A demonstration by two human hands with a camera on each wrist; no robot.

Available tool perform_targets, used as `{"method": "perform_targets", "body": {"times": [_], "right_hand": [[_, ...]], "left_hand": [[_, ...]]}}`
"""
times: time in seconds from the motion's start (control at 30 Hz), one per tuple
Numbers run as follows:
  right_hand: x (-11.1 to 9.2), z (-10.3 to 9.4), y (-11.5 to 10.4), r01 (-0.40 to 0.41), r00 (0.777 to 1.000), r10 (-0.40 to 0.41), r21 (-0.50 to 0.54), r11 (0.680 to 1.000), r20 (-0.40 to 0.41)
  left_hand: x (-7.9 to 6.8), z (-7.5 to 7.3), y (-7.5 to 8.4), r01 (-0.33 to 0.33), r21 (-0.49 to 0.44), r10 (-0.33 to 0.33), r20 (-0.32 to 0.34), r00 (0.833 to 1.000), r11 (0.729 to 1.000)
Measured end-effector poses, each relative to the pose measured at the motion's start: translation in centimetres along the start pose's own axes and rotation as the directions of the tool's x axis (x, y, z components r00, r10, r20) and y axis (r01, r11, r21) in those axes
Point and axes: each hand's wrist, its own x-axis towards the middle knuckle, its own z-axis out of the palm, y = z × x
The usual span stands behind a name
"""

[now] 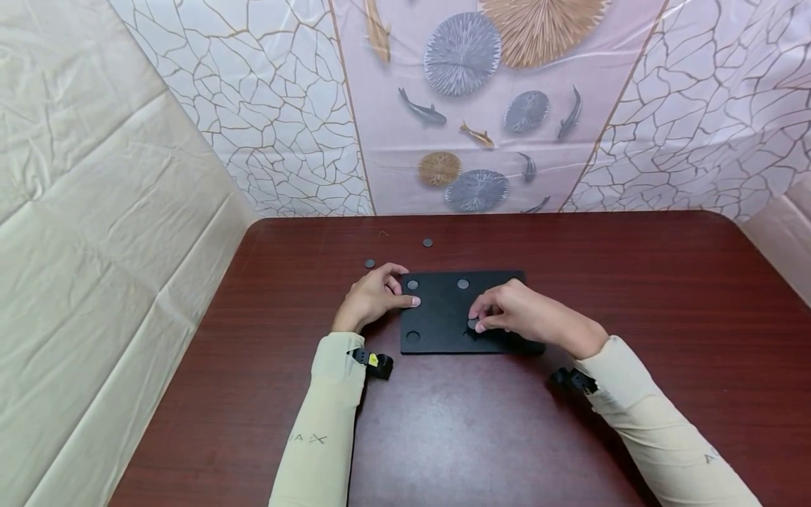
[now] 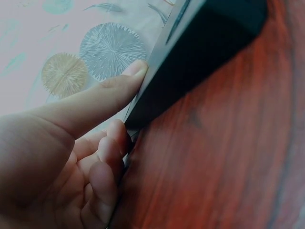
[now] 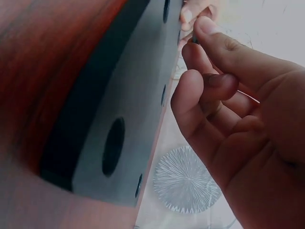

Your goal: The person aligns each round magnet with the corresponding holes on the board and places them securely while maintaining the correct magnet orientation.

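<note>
Black rectangular board (image 1: 437, 313) lies flat on the tabletop (image 1: 412, 429), in front of you and between your hands. Grey disc (image 1: 472, 324) is pinched between thumb and fingers of your right hand (image 1: 529, 313), just above the board's near half; whether it touches the surface, cannot tell. Your left hand (image 1: 370, 299) grips the board's left edge, thumb pressed on the top face, other fingers curled at the side. Two seated discs (image 1: 463, 284) sit in round recesses along the far edge; a bare recess (image 1: 412, 337) shows at the near-left corner. Two loose discs (image 1: 427, 242) lie on the tabletop beyond the board, one just beside your left fingers. Behind: a hanging cloth (image 1: 443, 141) printed with fish and round leaves. Your cream sleeves (image 1: 317, 429) reach both wrists.
</note>
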Motion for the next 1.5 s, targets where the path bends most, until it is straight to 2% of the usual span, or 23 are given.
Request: {"method": "perform_targets", "body": {"times": [0.27, 0.9, 1.27, 1.5], "right_hand": [[0.3, 0.6, 0.0, 0.018, 0.999, -0.017, -0.023, 1.0, 0.027], [0.3, 1.1, -0.2, 0.034, 0.999, -0.031, -0.064, 0.997, 0.036], [0.3, 1.3, -0.4, 0.034, 0.999, -0.032, -0.045, 0.998, 0.04], [0.4, 1.5, -0.5, 0.038, 0.999, -0.038, -0.036, 0.999, 0.015]], "left_hand": [[0.1, 0.0, 0.0, -0.002, 0.005, 0.002, 0.003, 1.0, 1.0], [0.1, -0.1, 0.1, -0.005, 0.017, 0.005, 0.004, 1.0, 1.0], [0.1, -0.1, 0.1, -0.001, 0.015, 0.001, 0.006, 1.0, 1.0], [0.2, 0.0, 0.0, 0.002, 0.014, -0.002, 0.007, 1.0, 1.0]]}}
